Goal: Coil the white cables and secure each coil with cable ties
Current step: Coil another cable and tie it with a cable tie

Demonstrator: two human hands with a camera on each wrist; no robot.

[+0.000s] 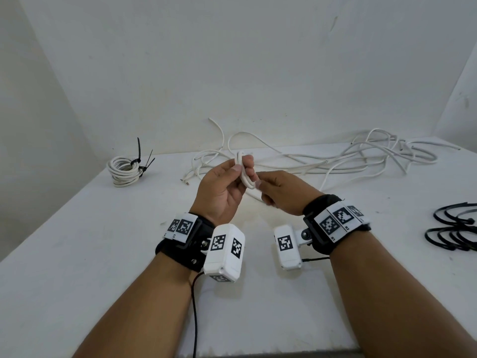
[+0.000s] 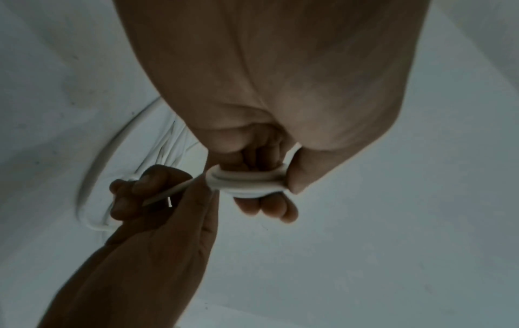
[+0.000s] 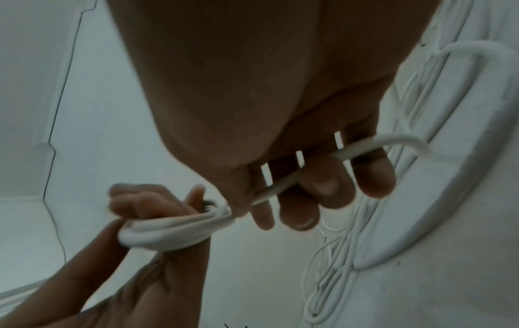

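Observation:
My left hand [image 1: 233, 174] holds a small coil of white cable [image 1: 244, 174] above the table, with a few loops wrapped around its fingers and the thumb pressing on them; the same coil [image 2: 247, 182] shows in the left wrist view. Just to the right, my right hand [image 1: 273, 188] grips the running strand of that cable [image 3: 362, 146], which passes through its curled fingers [image 3: 323, 186] toward the coil [image 3: 168, 233]. Loose white cables [image 1: 361, 156] lie tangled along the back of the table. A finished coil [image 1: 124, 171] bound with black cable ties [image 1: 140, 161] lies at the back left.
A bunch of black cable ties [image 1: 454, 233] lies at the right edge of the white table [image 1: 103, 254]. White walls close in behind and on both sides. Wrist camera units hang under both forearms near the table's front.

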